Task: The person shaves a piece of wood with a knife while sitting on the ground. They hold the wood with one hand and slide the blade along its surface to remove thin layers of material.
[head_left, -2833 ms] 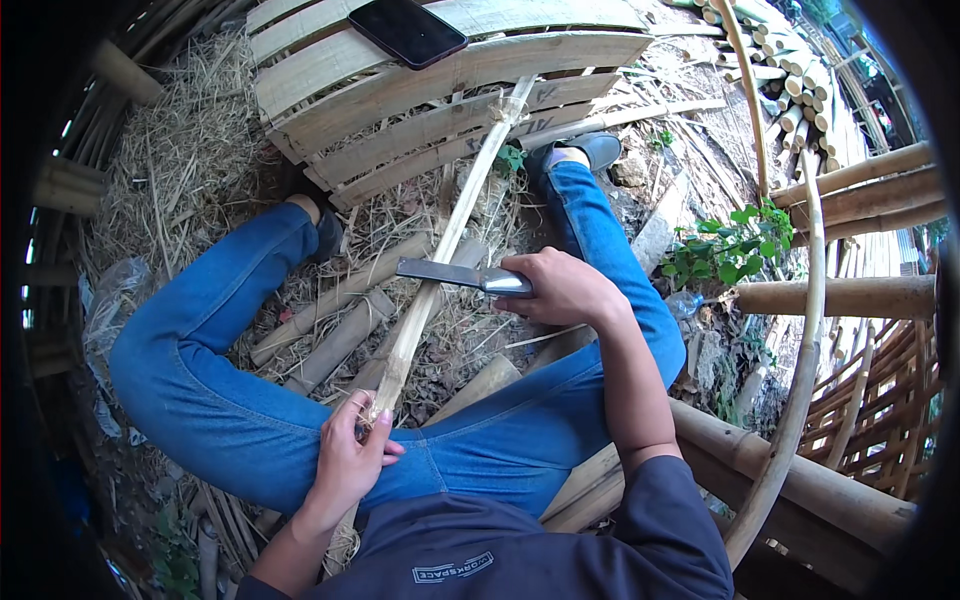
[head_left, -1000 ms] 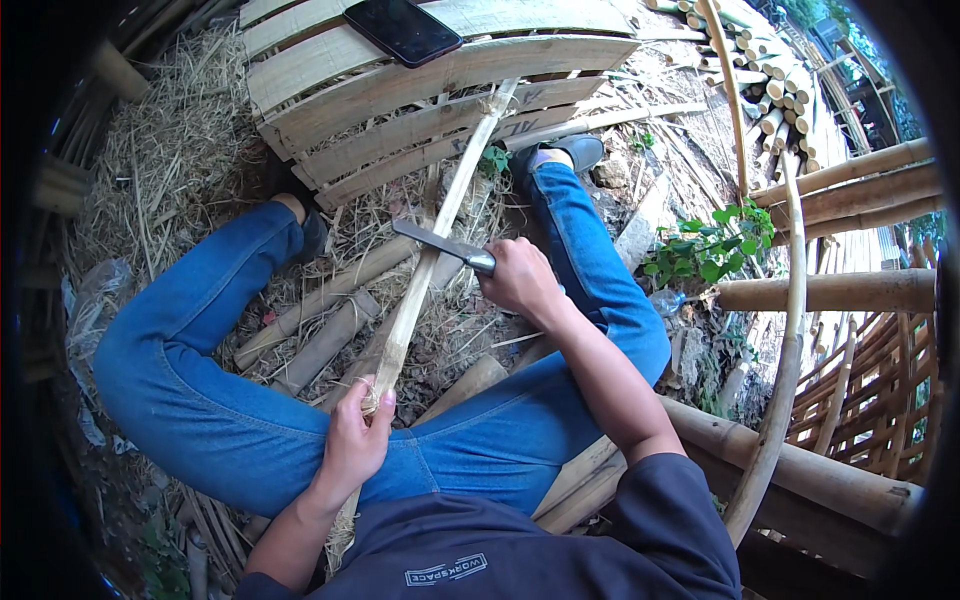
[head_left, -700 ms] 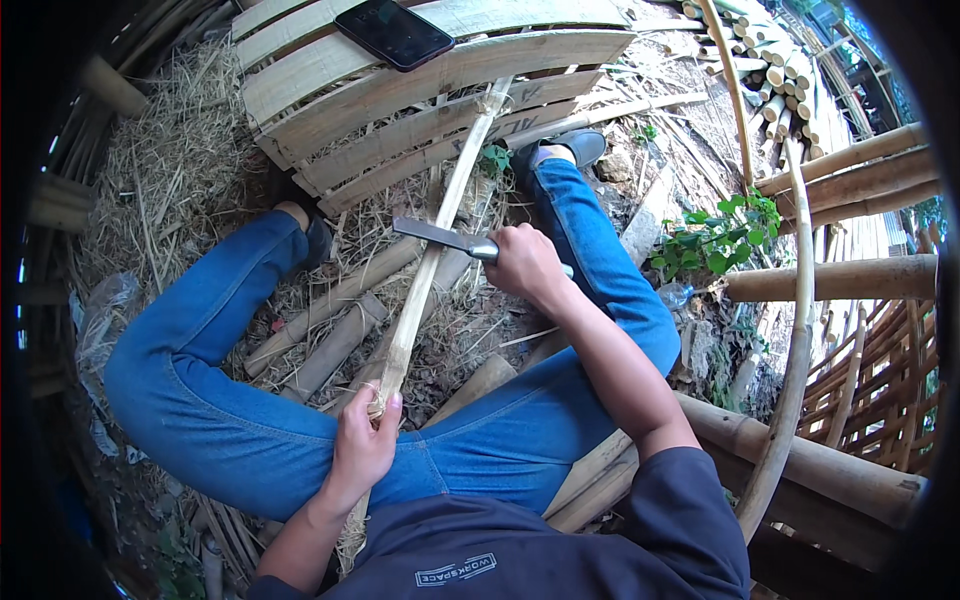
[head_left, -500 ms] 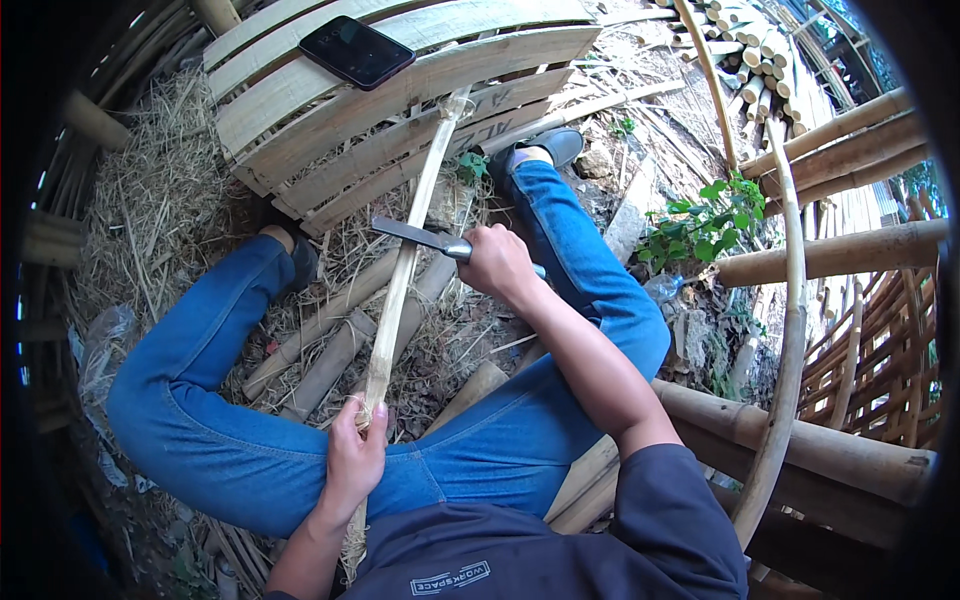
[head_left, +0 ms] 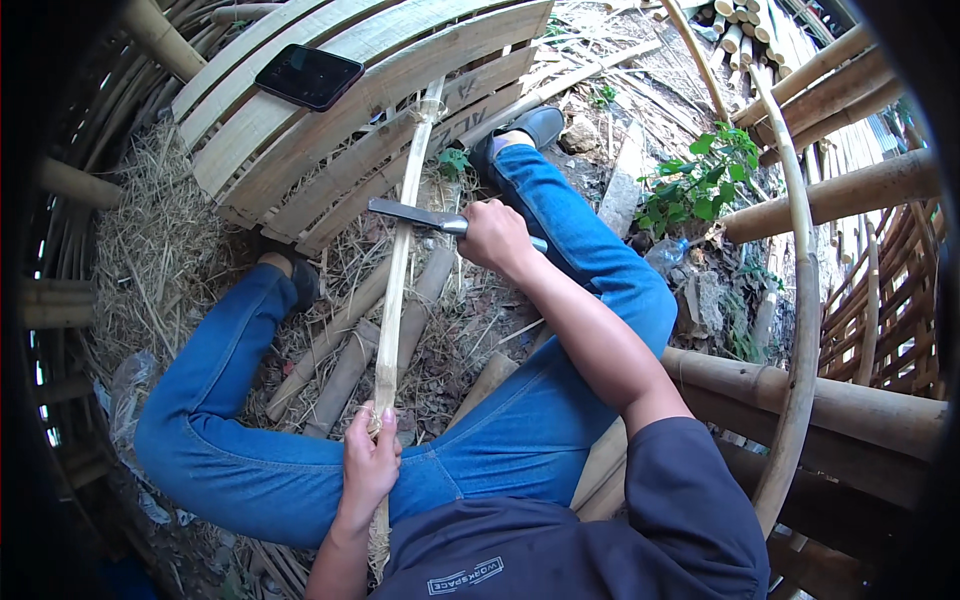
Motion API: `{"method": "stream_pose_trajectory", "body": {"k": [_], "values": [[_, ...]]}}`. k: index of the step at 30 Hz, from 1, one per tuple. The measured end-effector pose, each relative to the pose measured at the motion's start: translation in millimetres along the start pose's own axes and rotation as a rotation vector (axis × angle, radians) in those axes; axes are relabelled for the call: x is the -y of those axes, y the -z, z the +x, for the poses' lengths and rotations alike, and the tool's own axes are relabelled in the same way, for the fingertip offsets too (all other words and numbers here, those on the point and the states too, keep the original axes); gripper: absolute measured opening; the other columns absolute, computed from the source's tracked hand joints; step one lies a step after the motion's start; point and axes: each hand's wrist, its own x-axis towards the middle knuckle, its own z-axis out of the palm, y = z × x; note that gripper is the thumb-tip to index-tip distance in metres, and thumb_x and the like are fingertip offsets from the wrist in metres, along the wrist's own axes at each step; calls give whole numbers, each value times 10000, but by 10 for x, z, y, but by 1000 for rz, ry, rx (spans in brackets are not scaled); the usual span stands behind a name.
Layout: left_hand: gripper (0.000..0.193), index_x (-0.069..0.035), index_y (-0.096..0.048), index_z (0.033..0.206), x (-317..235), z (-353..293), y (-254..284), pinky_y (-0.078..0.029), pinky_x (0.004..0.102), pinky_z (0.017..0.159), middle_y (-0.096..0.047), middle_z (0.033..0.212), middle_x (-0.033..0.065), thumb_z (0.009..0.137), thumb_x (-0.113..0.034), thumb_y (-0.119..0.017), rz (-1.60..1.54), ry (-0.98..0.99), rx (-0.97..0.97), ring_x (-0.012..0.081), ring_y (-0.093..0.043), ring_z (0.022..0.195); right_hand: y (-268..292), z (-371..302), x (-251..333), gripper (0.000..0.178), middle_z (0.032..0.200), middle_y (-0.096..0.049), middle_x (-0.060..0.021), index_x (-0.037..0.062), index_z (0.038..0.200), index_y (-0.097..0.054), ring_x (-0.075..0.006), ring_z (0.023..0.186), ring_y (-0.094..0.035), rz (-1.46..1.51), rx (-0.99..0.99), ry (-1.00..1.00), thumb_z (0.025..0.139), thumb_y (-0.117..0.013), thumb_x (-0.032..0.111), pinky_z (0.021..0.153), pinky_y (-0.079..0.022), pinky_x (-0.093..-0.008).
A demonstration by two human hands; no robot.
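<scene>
A long pale bamboo strip (head_left: 399, 290) runs from my lap up to the wooden slatted crate, its far end against the slats. Low on the strip, my left hand (head_left: 371, 458) is closed round it. My right hand (head_left: 494, 236) grips the handle of a knife (head_left: 418, 214) with a flat, straight metal blade. The blade lies across the strip, about midway between my left hand and the crate. Shavings cling to the strip just at my left fingers and below them.
A dark phone (head_left: 309, 77) lies on the slatted crate (head_left: 235, 130). Cut bamboo pieces (head_left: 345, 375) and straw lie between my legs. To the right are bamboo rails (head_left: 840, 195), a curved pole (head_left: 797, 330) and a leafy plant (head_left: 700, 180). Stacked bamboo (head_left: 745, 35) sits far right.
The whole view has shifted slightly, with the crate and phone now further left and higher. Both hands keep their holds, and the blade stays across the strip at nearly the same spot.
</scene>
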Motion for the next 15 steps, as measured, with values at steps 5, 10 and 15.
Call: {"method": "stream_pose_trajectory", "body": {"k": [5, 10, 15], "values": [[212, -67, -542, 1070, -36, 3, -13, -300, 204, 370, -427, 551, -48, 1025, -263, -474, -16, 61, -6, 23, -380, 417, 59, -174, 66, 168, 715, -654, -232, 49, 739, -691, -399, 710, -672, -39, 139, 114, 617, -614, 136, 729, -562, -467], [239, -55, -555, 1101, -21, 17, -52, -316, 204, 383, -432, 552, -45, 1027, -265, -466, 69, -40, -43, 25, -393, 426, 21, -21, -22, 158, 713, -656, -226, 28, 720, -684, -401, 702, -673, -28, -24, 54, 626, -615, 134, 691, -560, -478], [296, -77, -520, 1141, 128, 75, -66, -300, 198, 362, -396, 559, -55, 1032, -340, -440, 180, -109, -29, 21, -364, 415, 75, -2, -58, 157, 740, -660, -236, 12, 723, -679, -399, 719, -677, -79, 35, 85, 647, -603, 127, 700, -558, -473]]}}
